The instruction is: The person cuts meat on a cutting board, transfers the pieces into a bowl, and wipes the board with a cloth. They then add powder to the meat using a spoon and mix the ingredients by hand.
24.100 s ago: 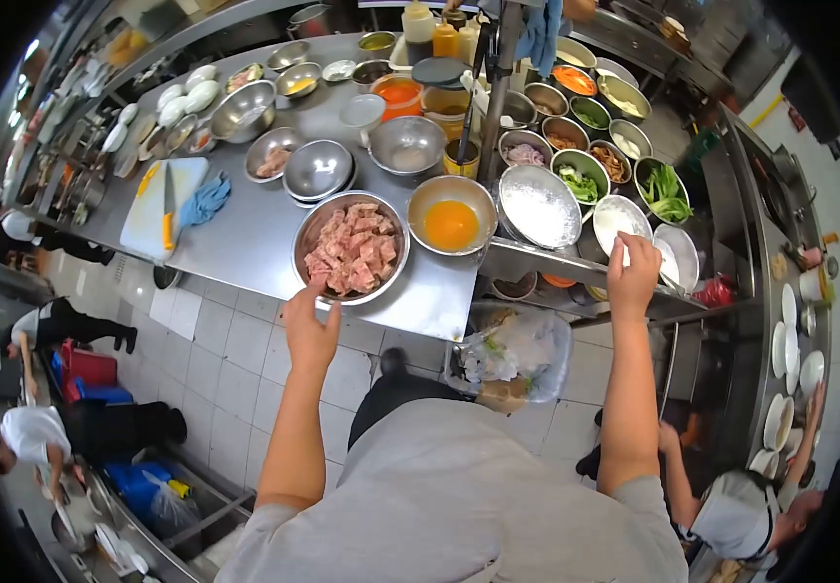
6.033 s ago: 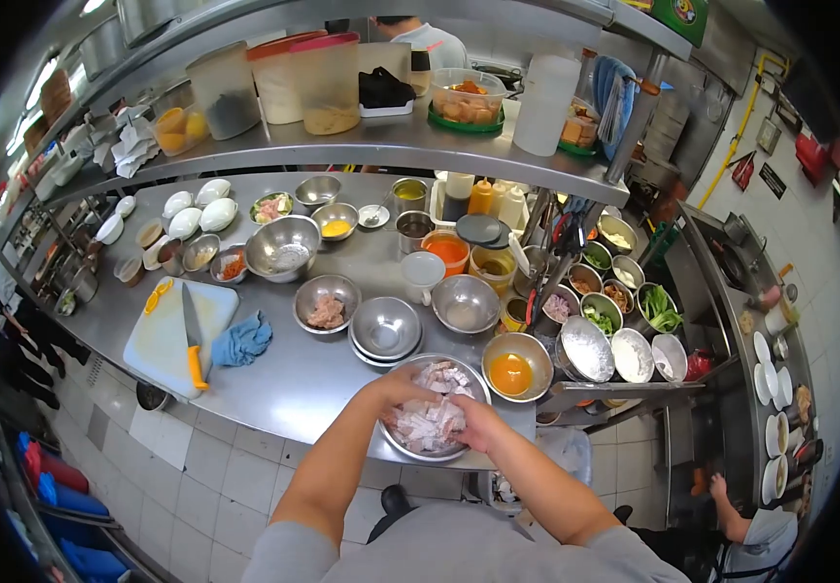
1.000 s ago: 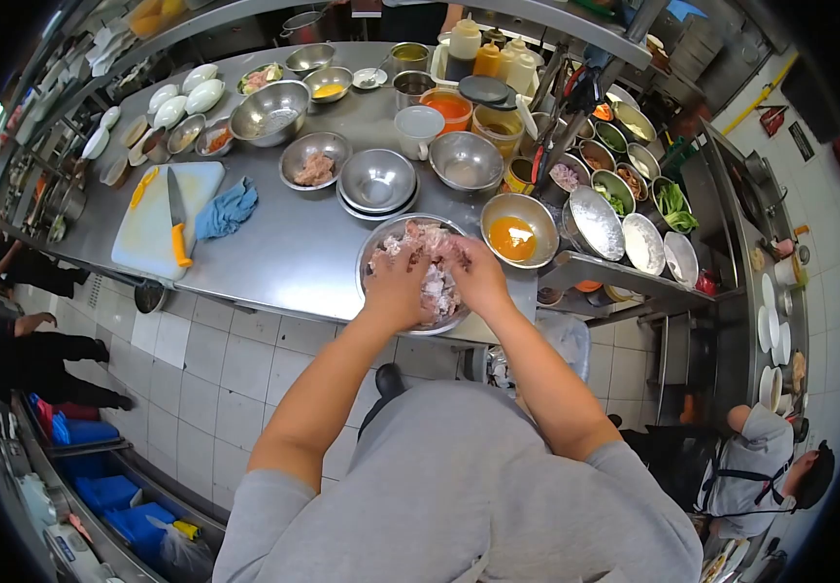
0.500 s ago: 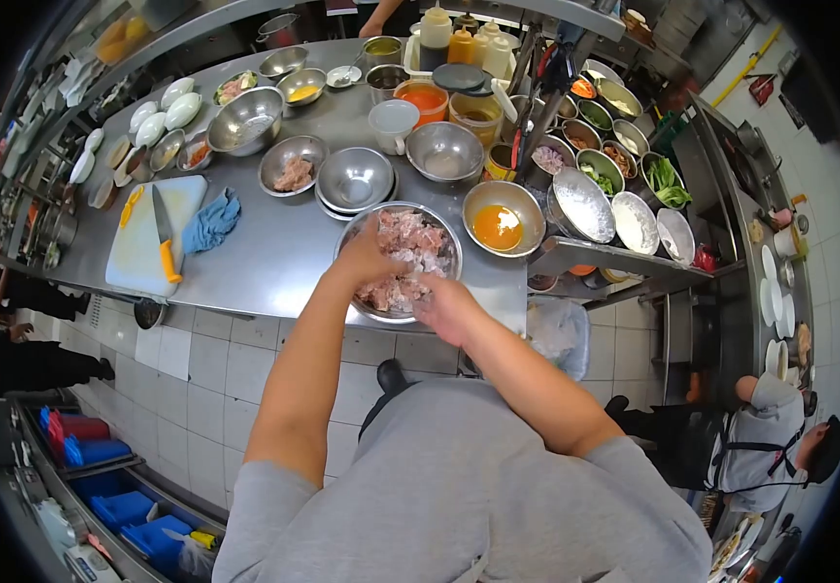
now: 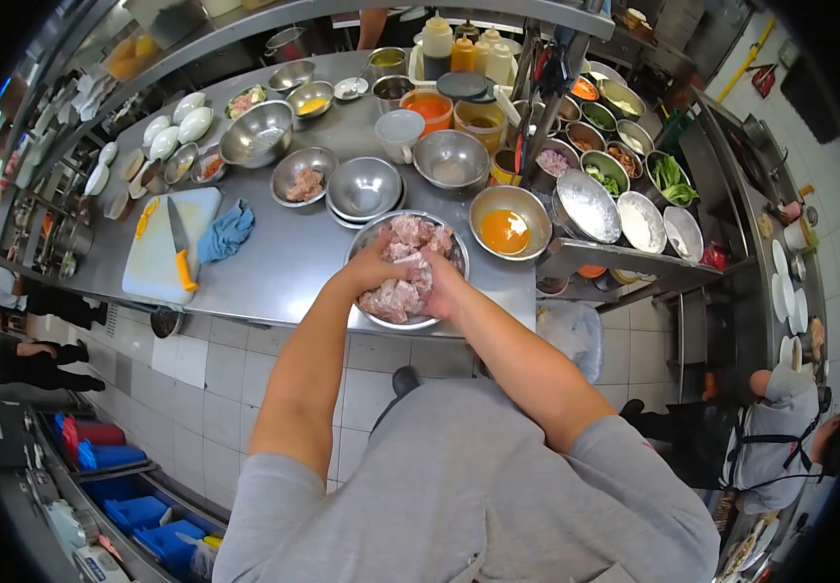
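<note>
A steel mixing bowl at the front edge of the counter holds chunks of pale pink raw meat, with white powder on them. My left hand is in the bowl from the left, its fingers curled over the meat. My right hand reaches in from the right, closed around pieces at the bowl's middle. Some fingertips of both hands are hidden among the meat. Just right of this bowl sits another steel bowl with orange-yellow beaten egg.
Empty steel bowls are stacked behind the meat bowl. A knife lies on a white cutting board beside a blue cloth. Ingredient tins and powder-filled bowls stand at right. A co-worker is behind on the right.
My hands have drawn closer together over the meat, and the right hand has moved deeper into the bowl. More powder was visible on the meat earlier. The whole view has shifted slightly.
</note>
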{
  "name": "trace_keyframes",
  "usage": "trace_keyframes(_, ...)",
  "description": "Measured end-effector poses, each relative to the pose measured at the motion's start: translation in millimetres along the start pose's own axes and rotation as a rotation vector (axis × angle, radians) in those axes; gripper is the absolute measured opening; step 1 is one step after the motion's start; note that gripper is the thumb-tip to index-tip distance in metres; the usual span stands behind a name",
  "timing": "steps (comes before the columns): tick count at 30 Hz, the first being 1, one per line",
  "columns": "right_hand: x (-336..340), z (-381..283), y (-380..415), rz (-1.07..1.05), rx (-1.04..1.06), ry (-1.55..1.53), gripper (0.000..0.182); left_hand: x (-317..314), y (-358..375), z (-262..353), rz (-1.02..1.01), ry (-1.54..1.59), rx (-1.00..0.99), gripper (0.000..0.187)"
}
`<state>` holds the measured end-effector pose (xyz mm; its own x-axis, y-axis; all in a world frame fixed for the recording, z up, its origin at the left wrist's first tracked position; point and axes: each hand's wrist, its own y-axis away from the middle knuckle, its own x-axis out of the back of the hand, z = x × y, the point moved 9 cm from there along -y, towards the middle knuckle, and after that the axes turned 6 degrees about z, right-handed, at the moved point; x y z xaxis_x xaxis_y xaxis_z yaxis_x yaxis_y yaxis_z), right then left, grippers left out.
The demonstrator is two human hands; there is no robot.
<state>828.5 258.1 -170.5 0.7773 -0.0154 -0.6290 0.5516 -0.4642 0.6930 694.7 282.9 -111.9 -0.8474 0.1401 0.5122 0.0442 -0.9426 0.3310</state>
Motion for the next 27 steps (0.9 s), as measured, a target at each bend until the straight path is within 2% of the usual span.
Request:
trace_keyframes(2, 1.4, -1.2, 1.4, -0.010, 0.035, 0.100, 0.070, 4.8, -2.7, -9.7, 0.051, 0.050, -0.016, 0.112)
trace_keyframes(3, 8.4, -3.5, -1.5, 0.024, 0.076, 0.169, 0.068, 7.1, -5.5, -10.9, 0.056, 0.051, -0.018, 0.112)
trace_keyframes(5, 22.7, -1.1, -5.9, 0.099, 0.146, 0.303, 0.065, 9.1, -9.3, -11.3, 0.088, -0.076, -0.100, 0.102)
trace_keyframes(6, 10.3, -3.9, 14.5, 0.070, 0.194, 0.297, 0.070, 14.3, -3.2, -1.0, 0.096, -0.166, -0.069, 0.089)
trace_keyframes(7, 1.0, -4.2, 29.0, 0.074, 0.189, 0.298, 0.070, 13.9, -2.4, 3.0, 0.093, -0.162, -0.065, 0.089)
trace_keyframes(9, 0.3, -11.9, 44.3, 0.215, 0.231, 0.373, 0.058, 19.0, -2.2, 19.4, 0.178, -0.486, -0.150, 0.080)
trace_keyframes(10, -4.5, -9.1, 47.4, 0.218, 0.232, 0.376, 0.058, 19.5, 0.3, 26.0, 0.179, -0.481, -0.152, 0.080)
trace_keyframes(12, -9.4, -34.9, 72.2, 0.486, 0.664, 0.805, 0.058, 28.4, 14.0, 43.0, 0.204, -0.609, -0.081, 0.074)
trace_keyframes(13, -7.2, -35.7, 78.1, 0.490, 0.662, 0.807, 0.058, 30.7, 15.1, 47.2, 0.201, -0.606, -0.082, 0.074)
trace_keyframes(15, -39.7, -39.4, 101.1, 0.444, 0.950, 1.616, 0.056, 37.8, 12.2, 46.6, 0.232, -0.666, -0.058, 0.065)
trace_keyframes(16, -40.4, -38.1, 102.2, 0.484, 1.020, 1.748, 0.049, 38.8, 7.7, 43.5, 0.222, -0.661, -0.064, 0.065)
trace_keyframes(17, -35.7, -40.2, 99.3, 0.499, 1.013, 1.752, 0.049, 40.1, 2.4, 40.2, 0.195, -0.697, -0.062, 0.057)
trace_keyframes(19, -55.9, -33.4, 100.4, 0.299, 1.285, 2.001, 0.043, 33.1, -3.1, 37.7, 0.170, -0.723, -0.070, 0.051)
trace_keyframes(21, -61.0, -32.4, 106.8, 0.282, 1.349, 2.047, 0.039, 52.3, 8.7, 44.0, 0.406, -0.583, -0.079, 0.038)
trace_keyframes(23, -55.3, -34.4, 104.5, 0.327, 1.172, 2.056, 0.032, 53.9, 8.4, 37.4, 0.449, -0.604, -0.055, 0.034)
trace_keyframes(25, -42.2, -27.4, 98.4, 0.307, 1.205, 1.983, 0.031, 59.4, 11.2, 18.8, 0.492, -0.631, -0.022, 0.031)
trace_keyframes(27, -50.3, -32.7, 111.3, 0.310, 1.229, 1.921, 0.030, 65.3, 16.4, 16.6, 0.606, -0.498, -0.120, 0.029)
